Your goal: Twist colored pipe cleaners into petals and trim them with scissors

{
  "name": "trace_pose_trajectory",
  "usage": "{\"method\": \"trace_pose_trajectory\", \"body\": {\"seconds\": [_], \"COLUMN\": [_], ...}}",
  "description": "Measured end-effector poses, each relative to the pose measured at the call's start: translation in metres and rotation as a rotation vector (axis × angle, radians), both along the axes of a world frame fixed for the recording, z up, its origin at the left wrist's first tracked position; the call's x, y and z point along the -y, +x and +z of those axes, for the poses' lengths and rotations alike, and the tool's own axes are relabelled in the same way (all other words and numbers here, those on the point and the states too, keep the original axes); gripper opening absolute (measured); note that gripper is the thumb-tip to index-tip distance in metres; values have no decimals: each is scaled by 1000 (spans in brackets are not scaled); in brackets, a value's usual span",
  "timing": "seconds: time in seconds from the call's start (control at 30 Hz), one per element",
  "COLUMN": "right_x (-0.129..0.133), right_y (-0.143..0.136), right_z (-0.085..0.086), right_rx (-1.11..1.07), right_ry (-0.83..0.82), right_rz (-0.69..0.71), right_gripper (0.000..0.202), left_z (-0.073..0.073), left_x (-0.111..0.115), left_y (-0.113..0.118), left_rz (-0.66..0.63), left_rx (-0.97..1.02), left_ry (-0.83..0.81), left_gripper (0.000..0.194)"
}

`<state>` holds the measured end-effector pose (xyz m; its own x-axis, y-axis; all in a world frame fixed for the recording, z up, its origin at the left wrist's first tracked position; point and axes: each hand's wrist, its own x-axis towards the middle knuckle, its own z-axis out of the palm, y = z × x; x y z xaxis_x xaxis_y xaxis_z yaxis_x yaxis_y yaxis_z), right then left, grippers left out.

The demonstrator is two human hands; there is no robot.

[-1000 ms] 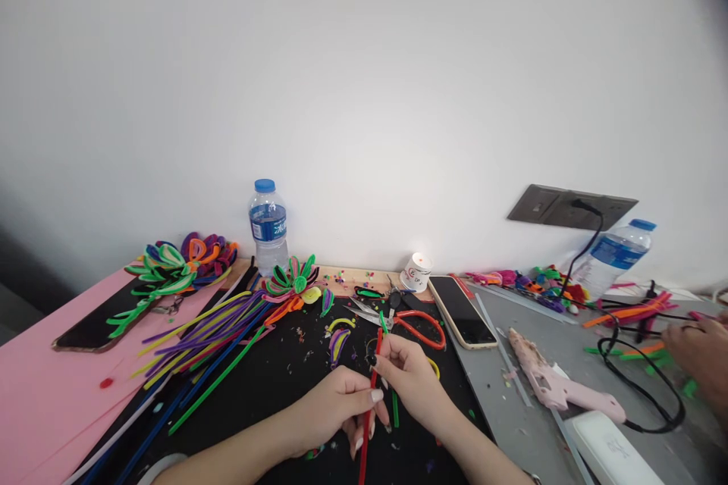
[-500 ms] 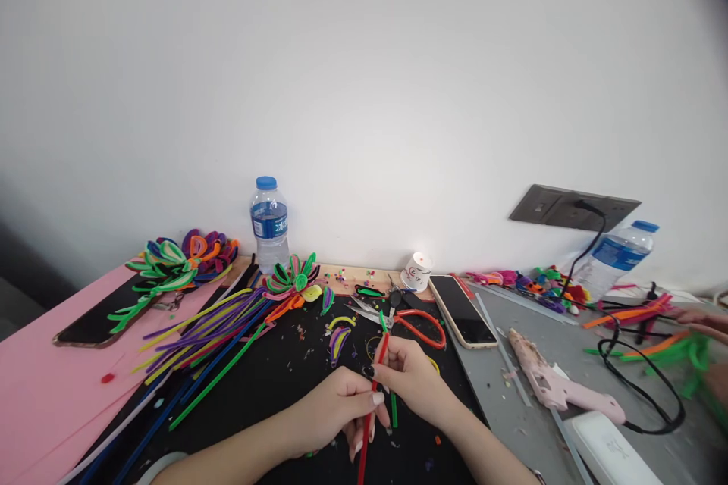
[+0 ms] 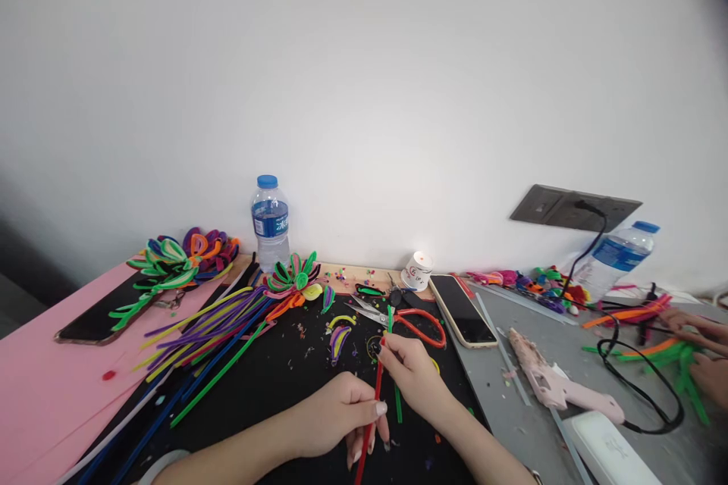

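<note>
Near the front of the black mat, my left hand (image 3: 344, 417) is closed around the lower part of a red pipe cleaner (image 3: 365, 445), thumb on top. My right hand (image 3: 412, 373) pinches the upper end of that same red stem, which slants up to the right. A green pipe cleaner (image 3: 398, 403) runs beneath my right hand, its tip rising above the fingers. Just beyond lie scissors with red handles (image 3: 424, 327), blades spread and pointing left. A purple and yellow petal-like loop (image 3: 339, 343) rests on the mat left of my fingers.
Loose pipe cleaners (image 3: 208, 333) and a pipe-cleaner flower (image 3: 296, 276) lie left. A water bottle (image 3: 271, 227), paper cup (image 3: 418, 271) and phone (image 3: 463, 311) stand or lie behind. Right are a corded glue gun (image 3: 560, 386) and another person's hands (image 3: 702, 341) with green stems.
The green pipe cleaner's tip has shifted slightly right and stands higher above my right hand. Both my hands keep hold of the red stem. The other person's hands have come further into view.
</note>
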<state>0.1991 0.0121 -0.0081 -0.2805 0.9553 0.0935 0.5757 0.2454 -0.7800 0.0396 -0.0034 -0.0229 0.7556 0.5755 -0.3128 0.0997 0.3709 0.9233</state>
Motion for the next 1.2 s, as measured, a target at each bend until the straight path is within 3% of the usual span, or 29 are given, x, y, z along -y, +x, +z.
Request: {"method": "trace_pose_trajectory", "body": {"seconds": [0.17, 0.3, 0.47, 0.6, 0.9, 1.07, 1.2], "right_x": [1, 2, 6, 10, 8, 3, 2], "right_y": [-3, -2, 1, -1, 1, 5, 3], "right_z": [1, 1, 4, 9, 13, 14, 13], "right_rx": [-2, -143, -331, -352, -610, -649, -608], "right_ry": [59, 23, 48, 111, -277, -385, -498], "right_rz": [-23, -70, -103, -7, 207, 134, 134], "right_gripper": [31, 27, 8, 5, 19, 6, 12], "left_z": [1, -4, -10, -8, -1, -1, 2], "left_x": [2, 1, -3, -5, -11, -10, -11], "left_y": [-1, -1, 2, 2, -5, -6, -6], "left_rz": [-13, 16, 183, 340, 508, 531, 547], "left_rx": [-35, 8, 98, 218, 469, 489, 476], "left_ry": [38, -13, -118, -179, -419, -478, -528], "left_gripper": [42, 38, 33, 27, 5, 10, 20]}}
